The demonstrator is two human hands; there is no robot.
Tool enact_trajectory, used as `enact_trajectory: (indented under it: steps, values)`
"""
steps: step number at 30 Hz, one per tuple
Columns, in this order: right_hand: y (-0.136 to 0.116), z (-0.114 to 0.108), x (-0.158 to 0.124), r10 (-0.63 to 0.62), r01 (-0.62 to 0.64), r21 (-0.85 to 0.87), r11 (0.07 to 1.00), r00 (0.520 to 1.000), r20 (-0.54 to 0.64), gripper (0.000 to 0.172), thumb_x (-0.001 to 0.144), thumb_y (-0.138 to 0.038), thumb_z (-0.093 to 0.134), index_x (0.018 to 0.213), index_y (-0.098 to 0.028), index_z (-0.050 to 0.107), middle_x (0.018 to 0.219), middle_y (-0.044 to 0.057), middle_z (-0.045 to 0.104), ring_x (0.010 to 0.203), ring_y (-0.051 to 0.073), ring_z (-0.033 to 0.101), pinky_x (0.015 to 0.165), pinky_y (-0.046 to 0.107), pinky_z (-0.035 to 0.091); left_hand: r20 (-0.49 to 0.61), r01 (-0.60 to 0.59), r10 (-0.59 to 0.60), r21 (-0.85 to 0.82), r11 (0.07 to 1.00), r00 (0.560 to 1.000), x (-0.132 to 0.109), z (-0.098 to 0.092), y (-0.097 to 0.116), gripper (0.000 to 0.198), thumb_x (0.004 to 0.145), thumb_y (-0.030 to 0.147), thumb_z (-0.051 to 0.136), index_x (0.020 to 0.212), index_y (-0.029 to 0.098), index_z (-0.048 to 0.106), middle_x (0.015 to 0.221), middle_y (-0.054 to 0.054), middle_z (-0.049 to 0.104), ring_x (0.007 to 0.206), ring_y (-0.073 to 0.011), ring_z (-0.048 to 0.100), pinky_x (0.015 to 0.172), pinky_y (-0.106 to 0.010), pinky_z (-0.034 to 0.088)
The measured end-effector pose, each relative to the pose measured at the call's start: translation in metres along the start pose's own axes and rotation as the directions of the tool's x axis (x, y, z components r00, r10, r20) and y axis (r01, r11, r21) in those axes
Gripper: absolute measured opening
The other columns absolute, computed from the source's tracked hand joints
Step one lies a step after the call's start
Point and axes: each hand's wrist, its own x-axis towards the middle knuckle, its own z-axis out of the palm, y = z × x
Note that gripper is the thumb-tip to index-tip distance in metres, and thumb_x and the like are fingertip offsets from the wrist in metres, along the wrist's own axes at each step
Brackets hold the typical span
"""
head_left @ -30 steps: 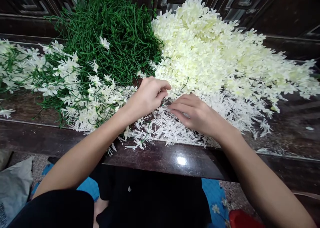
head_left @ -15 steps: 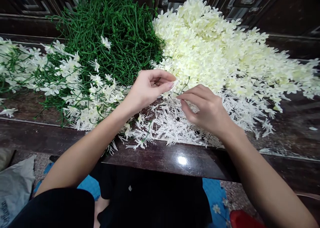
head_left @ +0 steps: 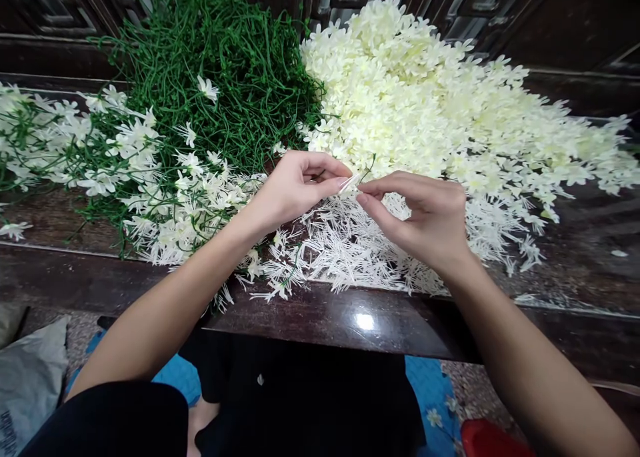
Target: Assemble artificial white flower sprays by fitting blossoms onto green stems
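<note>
My left hand (head_left: pixel 303 185) is closed in a pinch, thumb against fingertips, on a small white flower stamen (head_left: pixel 351 183) of thin strands. A thin green stem (head_left: pixel 370 166) rises just to the right of it. My right hand (head_left: pixel 425 210) meets it from the right, thumb and forefinger nearly together at the stamen's end; what lies between those fingertips is too small to make out. Below both hands spreads a layer of loose white stamens (head_left: pixel 350 250). Behind them is a heap of cream artificial flower heads (head_left: pixel 400 103).
A tangled pile of green stems (head_left: pixel 225 63) stands at the back left. Stems bearing white flowers (head_left: pixel 135 147) lie along the left. Everything rests on a dark wooden bench (head_left: pixel 310 313). Below are a blue mat (head_left: pixel 430 390), a red object (head_left: pixel 487 438) and a pale sack (head_left: pixel 35 370).
My right hand has come in closer to the left, its thumb and forefinger drawing together at the stamen. The left hand keeps its pinch and sits slightly lower in view.
</note>
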Motion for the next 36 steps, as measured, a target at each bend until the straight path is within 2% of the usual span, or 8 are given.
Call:
enact_trajectory:
  steps: [7,14,18,23,27,30,33,36]
  values:
    - [-0.001,-0.001,0.001,0.010,-0.010,-0.001,1.000,0.999,0.039,0.018,0.096,-0.019,0.067,0.092,-0.029,0.081,0.086,0.001,0.083,0.074,0.022,0.078,0.066,0.041,0.063,0.010,0.002,-0.001,-0.030,1.000,1.000,0.000,0.000,-0.001,0.016,0.085,0.021,0.071,0.096,0.013,0.080,0.094,-0.008,0.080,0.083,-0.0156,0.072,0.082,-0.032,0.063]
    - [-0.002,-0.001,0.001,0.007,-0.007,-0.014,1.000,1.000,0.006,0.015,0.094,-0.014,0.066,0.100,-0.024,0.076,0.088,0.004,0.081,0.073,0.021,0.075,0.067,0.038,0.063,-0.032,-0.076,0.081,0.122,0.990,0.996,0.002,0.007,-0.004,0.018,0.086,0.017,0.065,0.094,0.014,0.081,0.096,-0.007,0.083,0.088,-0.0167,0.075,0.083,-0.030,0.062]
    - [0.002,-0.002,0.001,-0.025,0.029,-0.073,0.997,0.998,0.059,0.018,0.092,-0.011,0.064,0.099,-0.024,0.076,0.086,0.004,0.081,0.069,0.021,0.074,0.063,0.039,0.062,-0.005,-0.085,0.086,0.140,0.987,0.996,0.001,0.007,-0.005,0.019,0.087,0.017,0.064,0.096,0.015,0.081,0.098,-0.007,0.083,0.089,-0.0170,0.075,0.083,-0.031,0.063]
    - [0.003,-0.001,0.002,-0.013,0.023,-0.093,0.995,0.994,0.110,0.010,0.095,-0.022,0.067,0.092,-0.022,0.077,0.078,0.004,0.080,0.068,0.022,0.074,0.061,0.039,0.061,-0.021,-0.048,0.052,0.157,0.986,0.998,0.002,0.006,-0.004,0.018,0.086,0.017,0.065,0.095,0.015,0.081,0.097,-0.007,0.083,0.090,-0.0178,0.075,0.084,-0.032,0.062]
    - [0.000,0.004,0.000,0.078,-0.075,-0.050,0.996,0.995,0.069,0.011,0.096,-0.028,0.072,0.087,-0.024,0.078,0.077,0.002,0.081,0.062,0.020,0.073,0.054,0.036,0.058,0.027,-0.076,0.073,0.130,0.989,0.997,0.000,0.009,-0.003,0.017,0.087,0.017,0.065,0.094,0.015,0.080,0.095,-0.007,0.082,0.087,-0.0173,0.074,0.079,-0.031,0.060]
    - [0.000,0.006,-0.002,0.045,-0.043,-0.058,0.997,0.998,0.032,0.008,0.093,-0.020,0.073,0.091,-0.024,0.079,0.078,0.002,0.081,0.061,0.020,0.073,0.054,0.036,0.059,0.031,-0.096,0.093,0.123,0.988,0.995,-0.001,0.011,-0.004,0.015,0.087,0.018,0.067,0.093,0.015,0.080,0.093,-0.006,0.081,0.084,-0.0168,0.073,0.076,-0.031,0.060]
    - [0.001,0.006,-0.003,0.015,-0.015,-0.059,0.998,1.000,-0.003,0.013,0.091,-0.013,0.070,0.093,-0.023,0.078,0.080,0.003,0.081,0.061,0.019,0.072,0.054,0.036,0.060,0.007,-0.085,0.085,0.125,0.989,0.996,-0.001,0.011,-0.005,0.015,0.087,0.018,0.068,0.094,0.014,0.080,0.092,-0.006,0.081,0.084,-0.0169,0.073,0.077,-0.031,0.060]
    - [0.002,0.005,-0.003,0.054,-0.055,-0.018,0.998,0.998,-0.044,0.013,0.090,-0.012,0.069,0.093,-0.023,0.075,0.082,0.003,0.080,0.066,0.020,0.073,0.059,0.037,0.062,-0.003,-0.046,0.047,0.086,0.995,0.999,-0.001,0.009,-0.002,0.014,0.088,0.018,0.069,0.096,0.014,0.079,0.095,-0.007,0.081,0.089,-0.0175,0.074,0.081,-0.032,0.061]
